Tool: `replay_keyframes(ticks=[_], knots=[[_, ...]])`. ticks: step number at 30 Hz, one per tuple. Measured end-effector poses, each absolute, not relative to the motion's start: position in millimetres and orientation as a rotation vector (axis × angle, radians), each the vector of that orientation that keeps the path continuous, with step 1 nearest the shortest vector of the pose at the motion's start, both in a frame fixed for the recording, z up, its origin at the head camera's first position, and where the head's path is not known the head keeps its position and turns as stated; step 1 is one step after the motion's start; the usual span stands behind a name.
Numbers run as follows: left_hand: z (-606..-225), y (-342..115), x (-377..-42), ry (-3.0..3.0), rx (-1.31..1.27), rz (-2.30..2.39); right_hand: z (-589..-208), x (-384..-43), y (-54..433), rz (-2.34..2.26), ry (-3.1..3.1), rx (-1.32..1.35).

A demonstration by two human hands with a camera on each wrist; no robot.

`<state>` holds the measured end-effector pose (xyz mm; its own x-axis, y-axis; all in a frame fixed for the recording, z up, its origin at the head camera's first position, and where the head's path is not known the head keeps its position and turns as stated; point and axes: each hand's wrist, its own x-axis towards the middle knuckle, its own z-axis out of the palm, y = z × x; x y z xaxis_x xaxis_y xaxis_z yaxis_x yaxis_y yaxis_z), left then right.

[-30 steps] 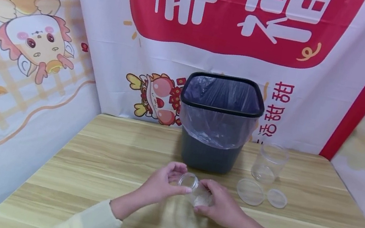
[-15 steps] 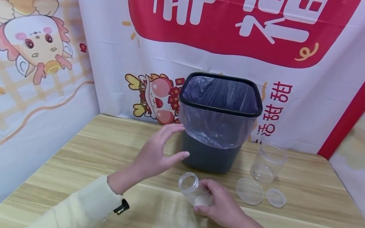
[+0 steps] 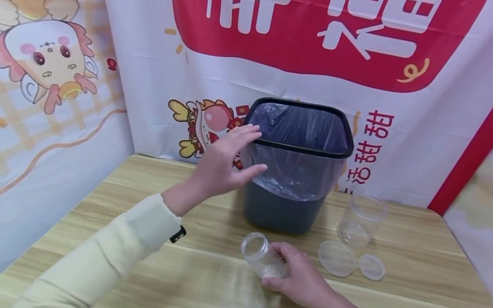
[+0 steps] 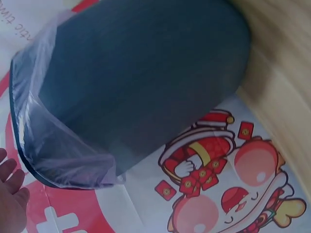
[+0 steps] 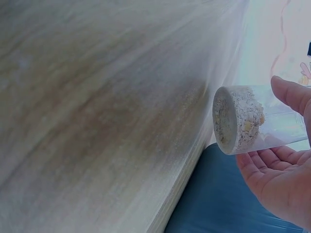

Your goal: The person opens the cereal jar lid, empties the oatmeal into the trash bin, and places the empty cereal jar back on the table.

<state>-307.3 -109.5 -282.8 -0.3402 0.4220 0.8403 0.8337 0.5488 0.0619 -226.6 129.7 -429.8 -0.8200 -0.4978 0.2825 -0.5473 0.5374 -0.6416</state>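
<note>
My right hand (image 3: 301,278) grips a clear plastic jar (image 3: 255,248), tilted, with its threaded, lidless mouth facing up and left. Pale grainy flakes (image 5: 247,119) lie packed at the jar's base in the right wrist view. My left hand (image 3: 221,163) is raised at the left side of a dark bin (image 3: 283,213), its fingertips at the black rim (image 3: 299,148) and its thumb held apart. Nothing is in that hand. A translucent bag (image 3: 289,175) lines the bin and folds over its outside. Only part of the left hand shows in the left wrist view.
A larger clear jar (image 3: 359,223) stands at the right rear of the wooden table (image 3: 145,279). Before it lie a large clear lid (image 3: 337,258) and a smaller round lid (image 3: 372,267). Printed cloth (image 3: 211,71) hangs behind the bin.
My left hand has let go of the jar's mouth and moved up and away to the bin's rim. My right hand stays in place with the jar.
</note>
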Motion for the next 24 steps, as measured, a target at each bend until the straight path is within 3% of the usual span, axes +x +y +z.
replay_keyframes(ticks=[11, 24], knots=[[-273, -110, -334, -1.986, -1.021, -0.573, -420, -224, 135, 1.173, -2.689, 0.892], [-272, -110, -343, -2.016, -0.974, -0.511, -406, -221, 149, 1.1, -2.617, 0.889]])
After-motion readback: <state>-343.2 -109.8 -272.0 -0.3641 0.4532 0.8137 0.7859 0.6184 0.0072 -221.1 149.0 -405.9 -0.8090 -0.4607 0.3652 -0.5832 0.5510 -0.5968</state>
